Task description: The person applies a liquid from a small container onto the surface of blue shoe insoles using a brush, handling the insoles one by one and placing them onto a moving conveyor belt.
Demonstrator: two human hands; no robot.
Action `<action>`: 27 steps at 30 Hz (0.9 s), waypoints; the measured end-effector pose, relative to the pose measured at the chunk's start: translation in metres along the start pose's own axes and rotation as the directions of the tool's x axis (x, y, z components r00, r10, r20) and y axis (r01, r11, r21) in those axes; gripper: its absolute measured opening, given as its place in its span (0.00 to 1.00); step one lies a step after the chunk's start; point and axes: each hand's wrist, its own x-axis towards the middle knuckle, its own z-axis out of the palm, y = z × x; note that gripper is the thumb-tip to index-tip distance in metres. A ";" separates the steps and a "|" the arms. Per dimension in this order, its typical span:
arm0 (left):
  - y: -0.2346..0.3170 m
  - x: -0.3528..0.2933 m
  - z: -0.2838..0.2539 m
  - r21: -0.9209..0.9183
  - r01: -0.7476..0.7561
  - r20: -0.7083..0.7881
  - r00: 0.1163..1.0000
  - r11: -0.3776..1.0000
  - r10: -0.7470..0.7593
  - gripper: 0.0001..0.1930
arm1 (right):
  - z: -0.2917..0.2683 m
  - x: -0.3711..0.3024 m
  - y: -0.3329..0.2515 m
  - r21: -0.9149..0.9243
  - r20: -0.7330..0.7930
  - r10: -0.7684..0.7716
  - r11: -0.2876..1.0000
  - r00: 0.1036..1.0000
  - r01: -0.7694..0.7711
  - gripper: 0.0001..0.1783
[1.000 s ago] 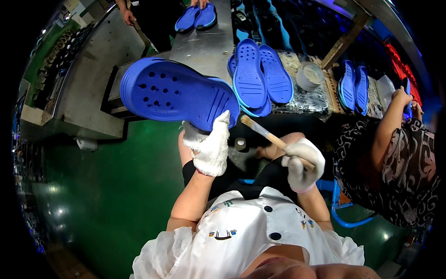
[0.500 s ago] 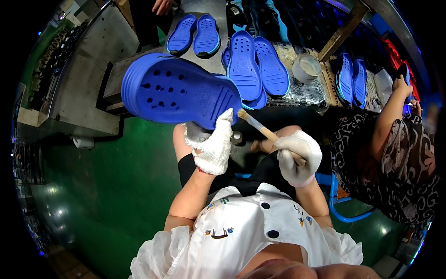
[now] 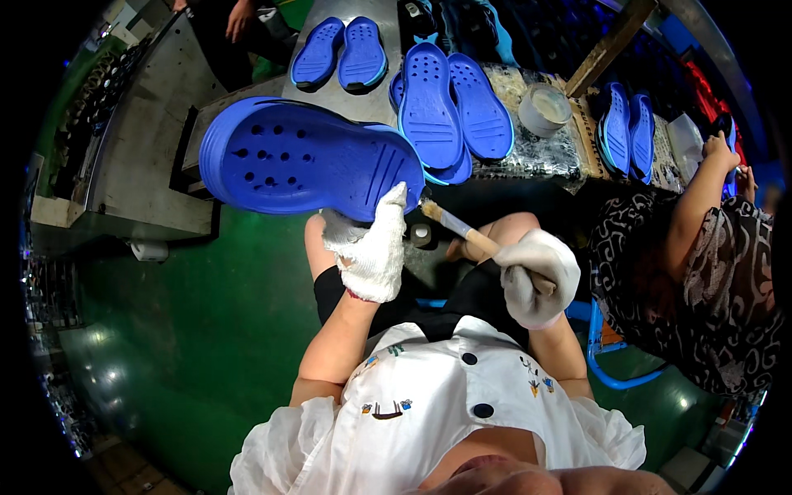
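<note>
My left hand [image 3: 375, 250], in a white knit glove, is closed on one end of a blue shoe sole [image 3: 318, 161]. The sole lies nearly sideways, its raised rim and round holes facing up, with the wider end to the left. In my gloved right hand [image 3: 540, 276] is a paintbrush [image 3: 469, 233] with a pale wooden handle. Its bristles point left and sit just beside the sole's right end; whether they touch it I cannot tell. Both hands are above my lap.
Several blue soles [image 3: 431, 107] lie on the bench ahead, with another pair [image 3: 623, 132] further right. A white tub of pale liquid [image 3: 544, 110] stands between them. A wooden post [image 3: 610, 47] rises behind it. On the right sits a co-worker [image 3: 685, 231]; another person's hand [image 3: 239, 18] shows at the upper left.
The held sole has shifted slightly left. My right hand with the brush has moved a little right, and the handle has turned in the grip. The other person's hand has moved left.
</note>
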 end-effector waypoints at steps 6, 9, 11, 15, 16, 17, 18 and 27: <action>-0.005 0.002 0.007 0.015 -0.004 0.036 0.999 1.000 0.004 0.16 | 0.001 0.000 0.011 0.035 -0.028 -0.005 0.999 1.000 0.006 0.12; 0.006 0.015 0.018 0.068 0.135 0.177 0.974 0.989 -0.145 0.17 | -0.015 -0.021 0.024 0.095 -0.201 0.024 0.996 0.979 -0.005 0.07; 0.013 0.028 0.032 0.075 0.135 0.290 0.945 0.988 -0.151 0.25 | -0.024 -0.031 0.028 0.150 -0.357 0.081 0.988 0.931 -0.028 0.05; 0.007 0.060 0.061 0.007 -0.054 0.487 0.873 0.999 0.044 0.35 | -0.037 -0.032 0.026 0.148 -0.473 0.123 0.987 0.872 -0.059 0.09; 0.004 0.065 0.072 0.003 -0.053 0.498 0.866 0.999 0.045 0.35 | -0.039 -0.033 0.025 0.145 -0.496 0.121 0.988 0.860 -0.055 0.09; 0.001 0.071 0.082 0.152 -0.033 0.553 0.831 0.988 -0.057 0.36 | -0.040 -0.034 0.025 0.144 -0.497 0.123 0.988 0.859 -0.058 0.09; -0.002 0.075 0.090 0.298 -0.025 0.589 0.791 0.954 -0.163 0.38 | -0.039 -0.037 0.025 0.143 -0.497 0.126 0.988 0.859 -0.062 0.09; -0.010 0.102 0.107 0.438 -0.478 0.638 0.762 0.762 0.112 0.16 | -0.048 -0.042 0.026 0.030 -0.462 0.035 0.999 0.886 -0.024 0.09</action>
